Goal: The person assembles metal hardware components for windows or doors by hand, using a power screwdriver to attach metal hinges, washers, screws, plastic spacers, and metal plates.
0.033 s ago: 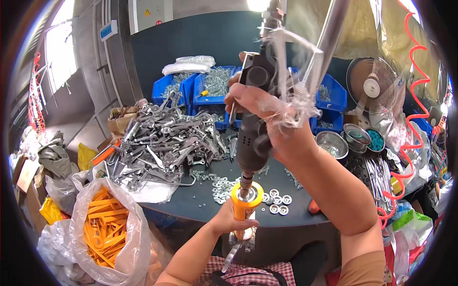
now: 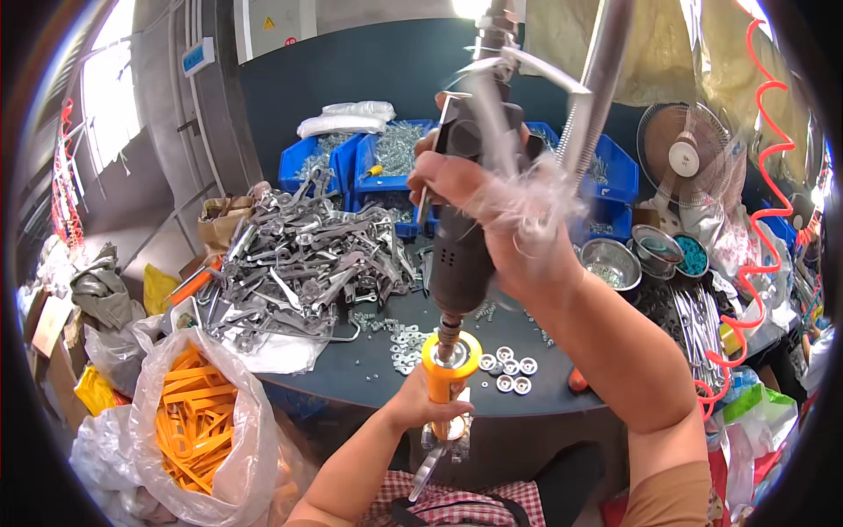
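Black driver (image 2: 461,259) and yellow part (image 2: 442,386) have been nudged left, axes roughly aligned, gripped by right fingers (image 2: 450,174) above, left fingers (image 2: 448,410) below

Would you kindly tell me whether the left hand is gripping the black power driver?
No, the right hand grips the black power driver, while the left hand holds the yellow piece.

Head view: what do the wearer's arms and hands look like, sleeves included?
Left hand and right hand: ungloved. Right arm: brown short sleeve, ending above the elbow. Left forearm: bare as far as visible. Blurred whitish strands hide part of the right wrist; can't tell if anything's worn there.
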{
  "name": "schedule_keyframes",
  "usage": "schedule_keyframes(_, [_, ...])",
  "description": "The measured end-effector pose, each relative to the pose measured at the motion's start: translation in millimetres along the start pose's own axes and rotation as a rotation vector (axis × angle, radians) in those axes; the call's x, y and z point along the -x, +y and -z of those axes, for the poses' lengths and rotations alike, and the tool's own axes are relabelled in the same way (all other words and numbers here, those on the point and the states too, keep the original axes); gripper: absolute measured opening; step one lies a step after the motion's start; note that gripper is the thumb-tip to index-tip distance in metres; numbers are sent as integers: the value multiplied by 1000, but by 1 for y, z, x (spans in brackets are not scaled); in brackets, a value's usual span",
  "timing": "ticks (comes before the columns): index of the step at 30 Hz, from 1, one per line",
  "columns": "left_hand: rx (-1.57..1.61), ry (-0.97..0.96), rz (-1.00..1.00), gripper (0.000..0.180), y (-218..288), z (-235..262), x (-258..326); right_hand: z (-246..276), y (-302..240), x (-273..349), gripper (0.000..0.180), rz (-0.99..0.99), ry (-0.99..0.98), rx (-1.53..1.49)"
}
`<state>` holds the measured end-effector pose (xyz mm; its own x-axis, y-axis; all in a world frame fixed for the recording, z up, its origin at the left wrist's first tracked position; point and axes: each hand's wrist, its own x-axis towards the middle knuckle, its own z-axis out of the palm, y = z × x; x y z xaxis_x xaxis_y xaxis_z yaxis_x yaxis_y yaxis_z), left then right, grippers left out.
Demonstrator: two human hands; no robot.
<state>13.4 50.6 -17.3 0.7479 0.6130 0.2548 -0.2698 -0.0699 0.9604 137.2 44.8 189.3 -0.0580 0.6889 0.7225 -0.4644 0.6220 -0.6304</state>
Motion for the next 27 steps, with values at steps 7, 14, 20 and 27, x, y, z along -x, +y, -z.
schedule_keyframes(7, [3, -24, -45, 40, 4, -2, 0, -9, -4, 0, 22, 54, 32, 256])
schedule_keyframes(14, [113, -13, -66, 35, -1, -1, 1, -18, 6, -1, 22, 198, 121, 340])
schedule_keyframes(20, [229, -65, 10, 44, -6, 1, 3, -14, -2, -13, 25, 224, 85, 481])
schedule_keyframes(27, [125, 101, -4, 67, -32, -12, 27, 89, -5, 13, 29, 189, 329, 609])
